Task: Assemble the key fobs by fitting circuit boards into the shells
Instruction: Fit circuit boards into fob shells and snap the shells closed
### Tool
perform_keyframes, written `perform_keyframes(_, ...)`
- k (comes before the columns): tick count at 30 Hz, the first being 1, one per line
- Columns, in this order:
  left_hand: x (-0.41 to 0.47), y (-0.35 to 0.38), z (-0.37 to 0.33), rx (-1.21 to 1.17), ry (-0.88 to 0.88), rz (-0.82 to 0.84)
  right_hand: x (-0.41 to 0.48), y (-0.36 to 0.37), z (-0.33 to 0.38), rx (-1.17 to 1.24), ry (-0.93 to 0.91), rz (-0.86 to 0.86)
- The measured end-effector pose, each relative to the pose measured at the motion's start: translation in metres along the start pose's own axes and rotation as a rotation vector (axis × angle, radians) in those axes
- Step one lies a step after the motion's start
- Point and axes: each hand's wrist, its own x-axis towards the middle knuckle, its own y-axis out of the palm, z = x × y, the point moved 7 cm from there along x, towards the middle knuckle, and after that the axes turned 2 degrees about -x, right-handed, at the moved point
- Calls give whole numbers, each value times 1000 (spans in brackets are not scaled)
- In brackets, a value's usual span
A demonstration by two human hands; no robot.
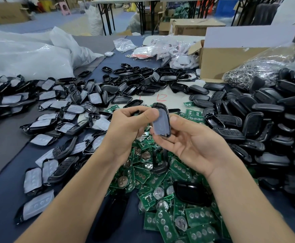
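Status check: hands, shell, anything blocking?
Left hand and right hand both gripping one black shell, gray pad inside. Circuit boards heaped below. Nothing blocking.

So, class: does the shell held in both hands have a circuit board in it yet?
No: the shell shows only its grey pad; no green board inside.

1 head-worn camera looks forward and down, close over the table (6,199).
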Motion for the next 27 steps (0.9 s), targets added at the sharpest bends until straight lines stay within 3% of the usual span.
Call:
perform_keyframes(17, -5, 2, -3, 75, 3, -102, 0, 3, -3, -18, 18, 10)
perform_keyframes(21, -3, -23, -4, 123, -87, -319, 4, 3, -9, -53, 8, -92)
perform_keyframes(24, -4, -48, -9, 9, -122, -483, 8, 6, -17, -131, 23, -156)
perform_keyframes(27, -5, -65, -20, -164, -28, -566, 14, 12, -15, -290, 9, -199)
